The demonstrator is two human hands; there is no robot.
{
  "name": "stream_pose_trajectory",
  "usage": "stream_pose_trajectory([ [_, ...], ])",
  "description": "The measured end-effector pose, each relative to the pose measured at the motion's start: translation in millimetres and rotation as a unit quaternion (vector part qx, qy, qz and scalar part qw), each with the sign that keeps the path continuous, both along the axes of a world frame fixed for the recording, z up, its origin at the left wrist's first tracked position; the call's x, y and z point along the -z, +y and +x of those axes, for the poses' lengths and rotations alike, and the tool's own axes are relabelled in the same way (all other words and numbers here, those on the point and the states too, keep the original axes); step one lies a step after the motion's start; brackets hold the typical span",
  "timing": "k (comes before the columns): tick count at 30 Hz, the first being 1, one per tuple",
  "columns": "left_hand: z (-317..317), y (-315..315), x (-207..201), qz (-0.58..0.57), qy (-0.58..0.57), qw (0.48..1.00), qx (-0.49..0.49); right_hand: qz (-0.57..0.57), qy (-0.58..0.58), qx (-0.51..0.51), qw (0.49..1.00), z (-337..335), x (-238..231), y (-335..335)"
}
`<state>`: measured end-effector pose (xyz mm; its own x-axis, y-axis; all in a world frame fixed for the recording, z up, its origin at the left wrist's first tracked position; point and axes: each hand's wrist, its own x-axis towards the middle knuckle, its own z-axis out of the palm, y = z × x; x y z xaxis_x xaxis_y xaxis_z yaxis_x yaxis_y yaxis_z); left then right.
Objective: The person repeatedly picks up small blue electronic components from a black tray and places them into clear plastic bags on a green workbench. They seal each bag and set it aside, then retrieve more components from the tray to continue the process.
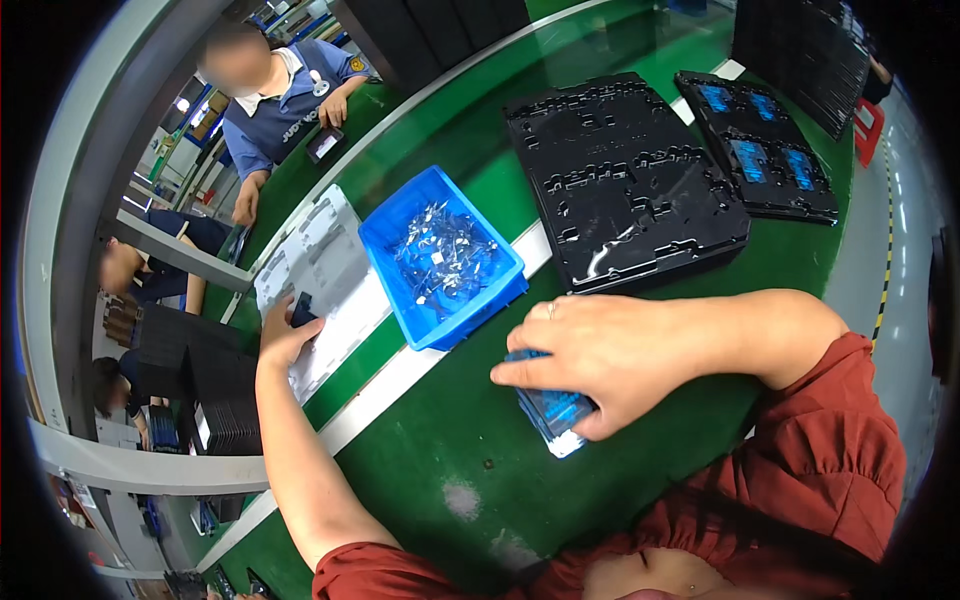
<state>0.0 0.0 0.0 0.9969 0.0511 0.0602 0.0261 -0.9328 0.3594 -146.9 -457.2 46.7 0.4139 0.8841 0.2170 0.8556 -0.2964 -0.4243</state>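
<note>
My right hand point(605, 355) is wrapped over a small stack of flat, dark pieces with blue film point(558, 408), just above or on the green bench. A white edge shows at the bottom of that stack. Stretched out to the far left, my left hand point(284, 335) has a small dark block point(302, 310) between thumb and forefinger, over a white moulded tray point(325, 255). Between the hands stands a blue bin point(405, 305) with many small clear and shiny pieces point(445, 255) in it.
Black moulded trays point(640, 185) are stacked at the far right. Beside them another black tray point(755, 150) holds several blue-filmed pieces. A grey metal frame point(150, 465) runs along the left. Across the bench a co-worker point(290, 95) handles a small dark item point(325, 145).
</note>
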Motion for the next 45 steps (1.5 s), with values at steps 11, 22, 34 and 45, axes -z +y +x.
stream_pose_trajectory([
  [11,-163.1,-172.5,-81.6,-0.081,-0.246,0.950,0.176,-0.049,-0.018,-0.015,0.999,-13.4,19.3,1.5],
  [22,-227.6,-269.0,-41.7,-0.055,-0.095,0.953,0.282,0.023,-0.089,0.120,0.988,1.8,-30.2,-77.6],
  [34,-225.7,-264.2,-5.6,-0.098,-0.082,0.958,0.258,-0.060,-0.106,0.198,0.973,73.7,-24.4,-96.7],
  [45,-201.4,-244.4,32.5,-0.353,-0.053,0.922,0.151,-0.117,-0.021,0.235,0.965,61.2,-28.6,-162.7],
])
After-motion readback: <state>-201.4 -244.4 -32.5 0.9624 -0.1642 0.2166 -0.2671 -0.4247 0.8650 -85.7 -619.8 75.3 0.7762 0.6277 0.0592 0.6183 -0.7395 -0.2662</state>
